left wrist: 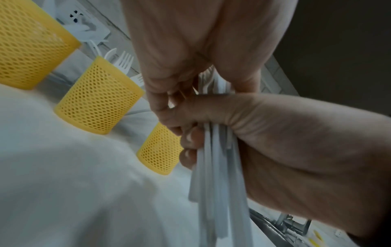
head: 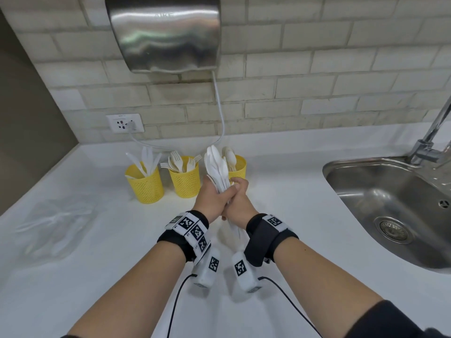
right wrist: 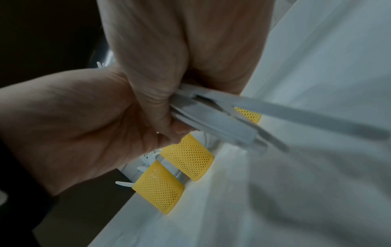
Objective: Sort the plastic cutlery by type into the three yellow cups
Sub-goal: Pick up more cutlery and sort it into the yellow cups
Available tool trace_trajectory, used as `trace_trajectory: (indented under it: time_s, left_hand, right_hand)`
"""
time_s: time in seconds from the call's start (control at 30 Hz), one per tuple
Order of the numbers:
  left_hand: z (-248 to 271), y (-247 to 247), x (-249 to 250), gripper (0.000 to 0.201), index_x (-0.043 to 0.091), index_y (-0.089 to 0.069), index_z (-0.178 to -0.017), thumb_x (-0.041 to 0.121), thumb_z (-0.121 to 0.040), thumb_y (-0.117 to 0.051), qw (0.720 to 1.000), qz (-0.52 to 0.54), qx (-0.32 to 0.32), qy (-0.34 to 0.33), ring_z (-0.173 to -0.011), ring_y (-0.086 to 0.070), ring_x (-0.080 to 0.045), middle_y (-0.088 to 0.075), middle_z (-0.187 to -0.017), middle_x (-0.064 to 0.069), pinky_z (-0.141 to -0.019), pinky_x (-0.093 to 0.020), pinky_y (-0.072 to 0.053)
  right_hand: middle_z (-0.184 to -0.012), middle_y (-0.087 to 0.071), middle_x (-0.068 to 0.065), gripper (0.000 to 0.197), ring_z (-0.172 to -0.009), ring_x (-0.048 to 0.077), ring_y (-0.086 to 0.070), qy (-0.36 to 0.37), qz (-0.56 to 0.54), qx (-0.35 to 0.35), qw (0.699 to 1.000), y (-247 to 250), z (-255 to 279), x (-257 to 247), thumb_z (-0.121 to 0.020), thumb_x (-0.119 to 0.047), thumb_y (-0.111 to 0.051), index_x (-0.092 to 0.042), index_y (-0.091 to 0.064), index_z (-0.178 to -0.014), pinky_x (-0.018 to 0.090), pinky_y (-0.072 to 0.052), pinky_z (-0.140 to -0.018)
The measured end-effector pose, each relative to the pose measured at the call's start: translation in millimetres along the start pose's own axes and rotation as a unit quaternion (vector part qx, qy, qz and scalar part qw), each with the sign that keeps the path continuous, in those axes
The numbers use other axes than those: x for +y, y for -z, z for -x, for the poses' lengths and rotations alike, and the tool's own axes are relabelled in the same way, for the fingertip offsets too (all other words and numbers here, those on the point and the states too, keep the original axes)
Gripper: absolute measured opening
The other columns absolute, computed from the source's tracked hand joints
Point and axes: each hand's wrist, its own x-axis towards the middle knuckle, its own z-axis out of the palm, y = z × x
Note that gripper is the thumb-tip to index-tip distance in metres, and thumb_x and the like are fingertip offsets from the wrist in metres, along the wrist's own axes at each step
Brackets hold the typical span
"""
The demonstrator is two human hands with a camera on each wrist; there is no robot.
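Observation:
Three yellow mesh cups stand in a row at the back of the white counter. The left cup [head: 145, 184] holds knives, the middle cup [head: 185, 181] forks, and the right cup [head: 240, 167] spoons. Both hands clasp one bundle of white plastic spoons [head: 217, 167], bowls up, just in front of the right cup. My left hand [head: 212, 198] wraps the handles from the left and my right hand [head: 240, 201] from the right. In the left wrist view the spoon handles [left wrist: 215, 175] hang below the right hand [left wrist: 296, 142]. The right wrist view shows the handles [right wrist: 222, 123] jutting out under both fists.
A steel sink [head: 380, 206] with a faucet [head: 429, 142] lies at the right. A clear plastic bag [head: 56, 228] lies on the counter at the left. On the tiled wall hang a hand dryer [head: 166, 35], its cord and a socket [head: 124, 123].

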Motion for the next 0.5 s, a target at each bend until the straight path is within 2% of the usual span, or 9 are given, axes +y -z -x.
trace_trajectory:
  time_s: [0.03,0.1,0.17,0.23,0.3,0.33,0.4,0.43,0.5]
  left_hand:
    - [-0.6,0.3,-0.3,0.044,0.015,-0.041,-0.116,0.025,-0.085,-0.070,1.000,0.003,0.008,-0.001,-0.083,-0.067,-0.028,-0.064,-0.099,-0.009,-0.045,-0.036,-0.054]
    - [-1.8,0.9,-1.6,0.045,0.015,-0.039,-0.118,0.023,-0.086,-0.068,1.000,0.007,0.021,0.006,-0.083,-0.068,-0.031,-0.064,-0.097,-0.009,-0.044,-0.030,-0.049]
    - [-4.4,1.5,-4.3,0.050,0.013,-0.036,-0.125,0.020,-0.085,-0.066,1.000,0.006,0.024,0.013,-0.083,-0.067,-0.031,-0.063,-0.099,-0.011,-0.044,-0.025,-0.046]
    - [-5.6,2.1,-5.2,0.050,0.011,-0.035,-0.127,0.016,-0.085,-0.062,1.000,0.008,0.024,0.015,-0.079,-0.065,-0.029,-0.062,-0.099,-0.014,-0.040,-0.022,-0.043]
    - [-6.8,3.9,-4.4,0.044,0.011,-0.036,-0.122,0.014,-0.086,-0.061,0.999,0.023,0.029,0.016,-0.076,-0.065,-0.029,-0.062,-0.098,-0.016,-0.042,-0.024,-0.046]
    - [-7.7,5.2,-3.4,0.041,0.011,-0.035,-0.118,0.013,-0.086,-0.061,0.999,0.028,0.037,0.014,-0.079,-0.065,-0.029,-0.062,-0.100,-0.017,-0.048,-0.028,-0.049]
    - [-9.6,9.6,-0.9,0.036,0.012,-0.033,-0.113,0.011,-0.088,-0.060,0.997,0.050,0.054,0.005,-0.082,-0.066,-0.027,-0.061,-0.100,-0.016,-0.064,-0.036,-0.056]
    - [-11.0,12.2,-0.2,0.035,0.012,-0.033,-0.113,0.009,-0.089,-0.058,0.996,0.070,0.057,-0.002,-0.079,-0.067,-0.026,-0.061,-0.097,-0.014,-0.069,-0.041,-0.058]
    - [-15.1,17.2,-0.5,0.034,0.012,-0.033,-0.115,0.007,-0.091,-0.057,0.994,0.088,0.062,-0.014,-0.075,-0.071,-0.024,-0.063,-0.092,-0.011,-0.076,-0.050,-0.059]
  right_hand:
    - [-0.092,-0.050,-0.006,0.087,-0.065,0.011,-0.050,0.005,-0.005,0.006,1.000,-0.7,-0.8,-0.7,-0.086,0.005,-0.058,-0.023,0.001,-0.143,0.022,-0.043,-0.050]
    - [-0.091,-0.053,-0.006,0.101,-0.062,0.011,-0.051,0.007,-0.005,0.005,1.000,-2.1,-1.3,-3.0,-0.088,0.002,-0.057,-0.029,0.018,-0.147,0.022,-0.044,-0.050]
    - [-0.091,-0.058,0.001,0.105,-0.061,0.011,-0.052,0.000,-0.004,-0.009,1.000,-3.1,-0.2,-5.4,-0.088,0.000,-0.058,-0.031,0.023,-0.147,0.023,-0.046,-0.051]
    - [-0.105,-0.058,0.006,0.107,-0.067,0.012,-0.055,-0.004,-0.004,-0.022,1.000,-3.6,1.5,-7.4,-0.085,0.005,-0.060,-0.030,0.019,-0.148,0.022,-0.048,-0.051]
    - [-0.125,-0.050,0.008,0.105,-0.070,0.012,-0.059,-0.021,-0.015,-0.028,0.999,-2.2,1.8,-7.7,-0.080,0.009,-0.063,-0.028,0.006,-0.151,0.021,-0.049,-0.050]
    - [-0.128,-0.050,0.008,0.098,-0.066,0.012,-0.061,-0.037,-0.021,-0.035,0.999,-1.1,3.0,-7.5,-0.079,0.007,-0.066,-0.026,-0.006,-0.150,0.020,-0.049,-0.048]
    - [-0.111,-0.063,0.009,0.075,-0.061,0.014,-0.065,-0.077,-0.008,-0.072,0.994,0.8,6.1,-4.5,-0.078,-0.006,-0.074,-0.022,-0.031,-0.138,0.021,-0.049,-0.052]
    - [-0.099,-0.068,0.006,0.062,-0.063,0.016,-0.067,-0.099,0.010,-0.092,0.991,1.4,7.7,-1.2,-0.077,-0.014,-0.076,-0.020,-0.042,-0.128,0.024,-0.051,-0.059]
    - [-0.085,-0.069,0.003,0.040,-0.069,0.019,-0.069,-0.139,0.032,-0.115,0.983,1.3,10.6,4.9,-0.076,-0.029,-0.076,-0.017,-0.056,-0.109,0.035,-0.055,-0.071]
